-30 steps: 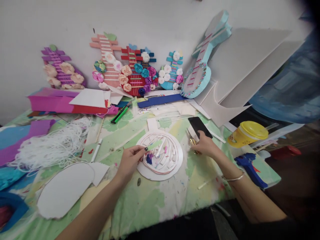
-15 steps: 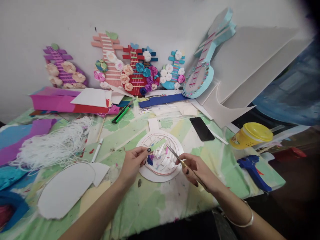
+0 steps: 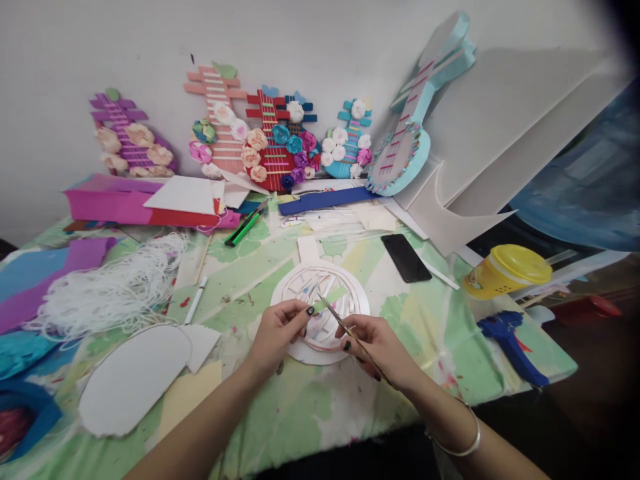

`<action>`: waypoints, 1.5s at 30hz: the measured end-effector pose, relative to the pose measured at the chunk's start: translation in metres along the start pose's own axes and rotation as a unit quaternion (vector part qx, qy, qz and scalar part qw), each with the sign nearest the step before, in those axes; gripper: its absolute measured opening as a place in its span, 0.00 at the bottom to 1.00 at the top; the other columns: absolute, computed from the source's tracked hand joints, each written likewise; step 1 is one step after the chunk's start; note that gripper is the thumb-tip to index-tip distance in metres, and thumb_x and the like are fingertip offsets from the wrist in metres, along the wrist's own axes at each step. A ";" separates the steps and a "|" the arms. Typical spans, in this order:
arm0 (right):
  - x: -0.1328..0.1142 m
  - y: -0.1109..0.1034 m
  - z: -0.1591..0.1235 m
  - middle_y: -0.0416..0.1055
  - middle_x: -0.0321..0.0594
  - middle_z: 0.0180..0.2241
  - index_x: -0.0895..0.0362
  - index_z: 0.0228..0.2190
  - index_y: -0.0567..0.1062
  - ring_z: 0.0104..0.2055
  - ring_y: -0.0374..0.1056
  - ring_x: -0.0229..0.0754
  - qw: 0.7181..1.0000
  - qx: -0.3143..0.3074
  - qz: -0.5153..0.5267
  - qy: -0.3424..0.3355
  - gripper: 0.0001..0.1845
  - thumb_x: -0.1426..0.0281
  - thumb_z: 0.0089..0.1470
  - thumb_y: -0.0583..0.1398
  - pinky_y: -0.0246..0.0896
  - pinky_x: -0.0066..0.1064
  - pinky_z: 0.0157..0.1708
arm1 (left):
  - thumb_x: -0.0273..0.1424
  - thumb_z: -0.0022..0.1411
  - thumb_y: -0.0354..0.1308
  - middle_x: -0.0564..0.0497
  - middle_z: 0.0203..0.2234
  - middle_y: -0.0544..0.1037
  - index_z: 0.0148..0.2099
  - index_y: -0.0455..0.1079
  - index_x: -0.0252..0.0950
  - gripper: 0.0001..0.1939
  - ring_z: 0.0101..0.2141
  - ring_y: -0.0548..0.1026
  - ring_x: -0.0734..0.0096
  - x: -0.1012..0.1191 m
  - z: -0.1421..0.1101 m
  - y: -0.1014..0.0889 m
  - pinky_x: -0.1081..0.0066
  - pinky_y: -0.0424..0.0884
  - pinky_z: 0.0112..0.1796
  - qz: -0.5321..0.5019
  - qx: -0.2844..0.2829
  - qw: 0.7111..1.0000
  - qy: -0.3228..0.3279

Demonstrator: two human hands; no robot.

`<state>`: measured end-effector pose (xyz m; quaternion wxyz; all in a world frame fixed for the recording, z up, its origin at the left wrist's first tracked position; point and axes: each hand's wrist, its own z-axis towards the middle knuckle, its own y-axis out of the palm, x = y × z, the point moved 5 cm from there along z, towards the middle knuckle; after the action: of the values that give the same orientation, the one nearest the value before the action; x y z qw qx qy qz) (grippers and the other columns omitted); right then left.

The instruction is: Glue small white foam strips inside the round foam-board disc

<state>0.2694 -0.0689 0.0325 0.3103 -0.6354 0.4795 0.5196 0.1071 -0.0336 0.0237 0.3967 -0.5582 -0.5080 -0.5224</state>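
Observation:
Over a round white piece (image 3: 281,283) heaped with paper scraps, my left hand (image 3: 280,330) pinches the end of a small light-green strip (image 3: 320,308). From the right, my right hand (image 3: 370,340) is closed around slim, pointed scissors (image 3: 336,315). Their tips are at the strip, close to my left fingertips. Another light-green bit (image 3: 337,294) lies among the scraps just beyond the tips. A reddish line or rim runs around the scraps inside the white edge, and a white tab (image 3: 308,250) sticks out at the far side.
On the left are white cord (image 3: 110,287), a white marker (image 3: 195,300) and a white cardboard oval (image 3: 133,380). A green cutter (image 3: 245,229) lies behind. To the right are a phone (image 3: 406,258), a yellow tub (image 3: 505,272) and a blue glue gun (image 3: 514,347). Decorated guitars (image 3: 270,143) lean on the wall.
My hands have drawn closer together, the left moving right and the right moving left with the scissors. The strip in my left fingers looks shorter, and a green bit now lies on the scraps.

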 end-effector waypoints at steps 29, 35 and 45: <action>0.011 0.035 -0.020 0.48 0.21 0.12 0.60 0.31 0.69 0.09 0.37 0.22 0.976 -0.110 0.177 0.065 0.21 0.53 0.48 0.60 0.32 0.17 0.06 | 0.23 0.48 0.60 0.45 0.55 0.64 0.23 0.71 0.33 0.04 0.56 0.59 0.48 0.017 -0.007 0.013 0.51 0.58 0.53 -0.259 -0.185 0.943 0.096; 0.013 0.043 -0.021 0.48 0.21 0.12 0.61 0.31 0.70 0.09 0.37 0.22 0.969 -0.130 0.205 0.055 0.22 0.53 0.48 0.60 0.33 0.17 0.06 | 0.24 0.48 0.60 0.45 0.40 0.71 0.25 0.73 0.33 0.02 0.44 0.69 0.60 0.013 -0.006 0.011 0.59 0.65 0.47 -0.285 -0.182 0.938 0.069; 0.012 0.034 -0.021 0.51 0.23 0.13 0.62 0.33 0.70 0.09 0.39 0.23 0.974 -0.076 0.209 0.029 0.21 0.55 0.50 0.59 0.34 0.18 0.06 | 0.26 0.48 0.64 0.51 0.22 0.69 0.25 0.75 0.32 0.03 0.23 0.67 0.79 0.000 0.001 0.011 0.76 0.61 0.24 -0.222 -0.122 0.966 0.056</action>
<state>0.2456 -0.1025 0.0297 0.1315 -0.5574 0.5698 0.5893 0.1179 -0.0344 0.0247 0.2275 -0.4453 -0.5289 -0.6857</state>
